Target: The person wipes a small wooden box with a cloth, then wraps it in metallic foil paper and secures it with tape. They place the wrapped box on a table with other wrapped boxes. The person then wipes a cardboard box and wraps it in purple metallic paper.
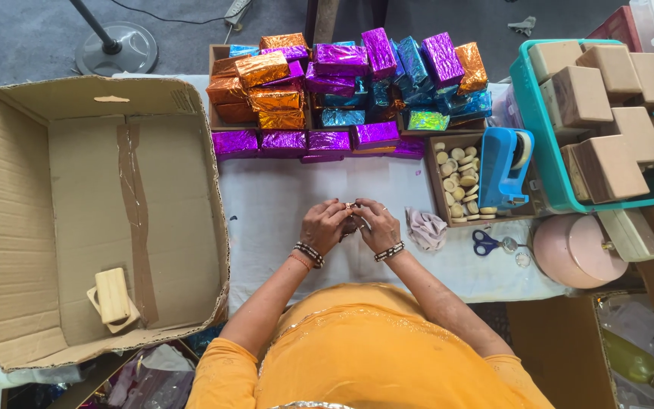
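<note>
Beside both hands (351, 224), cardboard box (17, 227) holds wooden blocks (113, 299)

Cardboard box (54, 151): large, open, left of frame; taped seam down its floor.
Wooden blocks (113, 298): two pale pieces stacked in the box's lower corner.
Foil-wrapped packets (342, 83): purple, orange and blue, heaped at top centre.
Tape dispenser (505, 165): blue, right of centre.
Small tray (439, 198): brown, holding pale round pieces, just left of the dispenser.
Scissors (484, 243): blue-handled, below the tray.
Crumpled cloth (425, 229): pale pink, centre-right.
Teal crate (533, 113): upper right, filled with brown blocks.
Pink round container (573, 250): lower right.
Fan base (116, 48): grey, upper left.
</note>
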